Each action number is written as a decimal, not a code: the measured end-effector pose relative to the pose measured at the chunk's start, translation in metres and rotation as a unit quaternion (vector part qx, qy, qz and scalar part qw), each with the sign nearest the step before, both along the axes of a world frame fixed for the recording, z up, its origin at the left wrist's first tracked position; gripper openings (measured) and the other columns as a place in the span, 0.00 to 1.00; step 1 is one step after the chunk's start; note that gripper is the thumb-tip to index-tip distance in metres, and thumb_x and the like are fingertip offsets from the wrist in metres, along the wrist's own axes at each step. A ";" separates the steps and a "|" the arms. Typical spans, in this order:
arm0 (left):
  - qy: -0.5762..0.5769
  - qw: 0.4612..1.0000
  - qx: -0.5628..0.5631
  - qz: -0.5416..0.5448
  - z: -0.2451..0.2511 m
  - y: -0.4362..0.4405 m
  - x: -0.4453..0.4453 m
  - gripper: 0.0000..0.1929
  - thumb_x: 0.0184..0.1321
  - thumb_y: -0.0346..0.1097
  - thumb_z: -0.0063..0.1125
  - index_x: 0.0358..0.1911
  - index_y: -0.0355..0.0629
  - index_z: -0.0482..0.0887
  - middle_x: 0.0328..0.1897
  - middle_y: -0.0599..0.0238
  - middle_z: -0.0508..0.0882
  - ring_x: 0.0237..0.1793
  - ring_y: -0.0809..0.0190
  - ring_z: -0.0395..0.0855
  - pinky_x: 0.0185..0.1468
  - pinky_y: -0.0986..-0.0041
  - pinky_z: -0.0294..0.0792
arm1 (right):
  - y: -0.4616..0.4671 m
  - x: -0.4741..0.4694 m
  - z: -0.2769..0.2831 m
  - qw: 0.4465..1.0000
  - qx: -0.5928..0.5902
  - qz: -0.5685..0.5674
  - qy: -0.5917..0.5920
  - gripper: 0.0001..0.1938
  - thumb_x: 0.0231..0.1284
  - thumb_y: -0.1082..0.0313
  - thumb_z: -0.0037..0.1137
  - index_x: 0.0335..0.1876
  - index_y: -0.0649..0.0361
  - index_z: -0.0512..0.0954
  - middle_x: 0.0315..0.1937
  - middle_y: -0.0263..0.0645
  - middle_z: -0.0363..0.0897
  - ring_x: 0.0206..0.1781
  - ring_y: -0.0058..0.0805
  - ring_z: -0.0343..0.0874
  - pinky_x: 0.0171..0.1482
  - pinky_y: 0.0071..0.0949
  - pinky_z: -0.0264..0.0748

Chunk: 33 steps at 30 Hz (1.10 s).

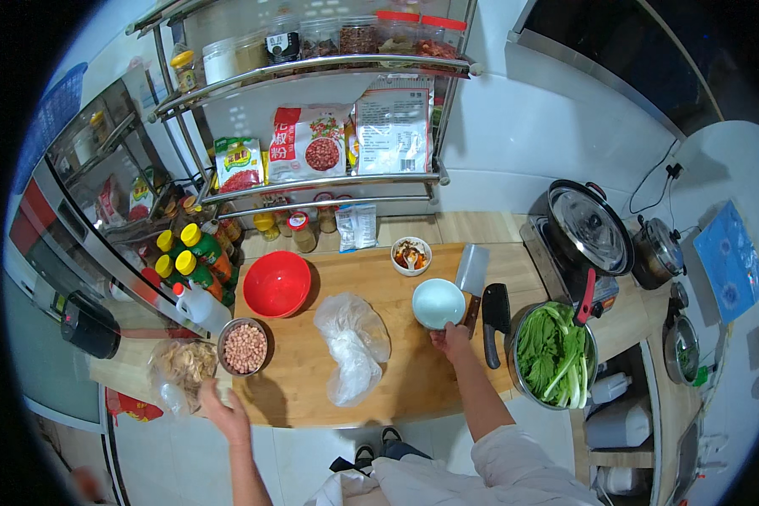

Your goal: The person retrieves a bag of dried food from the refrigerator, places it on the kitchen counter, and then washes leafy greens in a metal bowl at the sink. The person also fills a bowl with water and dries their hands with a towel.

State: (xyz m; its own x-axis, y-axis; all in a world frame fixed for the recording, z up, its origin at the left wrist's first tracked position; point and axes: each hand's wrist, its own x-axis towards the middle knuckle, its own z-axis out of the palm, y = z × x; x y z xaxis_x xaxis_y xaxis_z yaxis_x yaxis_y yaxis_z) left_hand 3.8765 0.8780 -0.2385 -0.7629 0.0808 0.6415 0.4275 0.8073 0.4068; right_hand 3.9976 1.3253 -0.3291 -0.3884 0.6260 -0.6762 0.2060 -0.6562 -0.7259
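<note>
My right hand (450, 340) has its fingers at the lower rim of a pale blue bowl (438, 303) on the wooden board (417, 392). My left hand (226, 411) hangs with fingers apart beside a clear plastic bag of dried pieces (186, 367); whether it touches the bag cannot be told. Right of that bag stands a metal bowl of peanuts (245, 346). A red bowl (277, 284) is behind it. Mid-board lies a crumpled clear plastic bag with white contents (354, 357). A small white bowl with dark and red seasonings and a spoon (411, 256) stands at the back.
A cleaver (472, 269) and a black-sheathed knife (494, 316) lie on the right, beside a metal basin of leafy greens (553, 354). Behind them a lidded wok (588, 224) sits on a stove. Yellow-capped bottles (202, 253) stand left, below a metal spice rack (322, 186).
</note>
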 end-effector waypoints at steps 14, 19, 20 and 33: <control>-0.249 0.956 0.041 -0.152 -0.040 0.108 0.073 0.17 0.44 0.24 0.54 0.42 0.37 0.71 0.44 0.50 0.74 0.48 0.47 0.69 0.55 0.61 0.59 | 0.157 -0.075 0.017 0.991 0.116 -0.054 0.047 0.16 0.60 0.67 0.33 0.27 0.75 0.70 0.18 0.47 0.74 0.12 0.27 0.68 0.10 0.21 0.63; -0.283 0.946 0.060 -0.147 -0.046 0.119 0.074 0.17 0.44 0.22 0.54 0.41 0.38 0.73 0.43 0.50 0.75 0.47 0.46 0.70 0.52 0.62 0.62 | 0.194 -0.109 -0.004 0.992 0.106 -0.071 0.022 0.17 0.64 0.64 0.33 0.39 0.76 0.66 0.20 0.49 0.74 0.15 0.29 0.71 0.15 0.23 0.73; -0.293 0.943 0.066 -0.144 -0.048 0.119 0.074 0.17 0.43 0.22 0.54 0.41 0.38 0.73 0.42 0.50 0.75 0.46 0.47 0.70 0.51 0.63 0.62 | 0.198 -0.116 -0.006 0.993 0.090 -0.079 0.020 0.17 0.65 0.63 0.33 0.40 0.75 0.66 0.21 0.49 0.74 0.16 0.29 0.72 0.16 0.23 0.74; -0.325 0.934 0.102 -0.103 -0.070 0.112 0.067 0.13 0.46 0.23 0.53 0.38 0.37 0.74 0.39 0.51 0.76 0.43 0.47 0.72 0.47 0.65 0.65 | 0.243 -0.157 -0.030 0.993 0.047 -0.073 0.076 0.15 0.64 0.63 0.37 0.39 0.73 0.66 0.25 0.48 0.75 0.21 0.30 0.75 0.19 0.23 0.76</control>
State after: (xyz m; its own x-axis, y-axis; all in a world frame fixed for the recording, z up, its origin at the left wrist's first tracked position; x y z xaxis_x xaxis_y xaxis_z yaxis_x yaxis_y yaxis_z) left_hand 3.9436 0.9903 -0.3086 -0.9785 0.1957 0.0656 0.1742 0.6122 0.7713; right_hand 3.8408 1.5685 -0.3593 -0.3811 0.7404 -0.5536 -0.0029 -0.5998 -0.8002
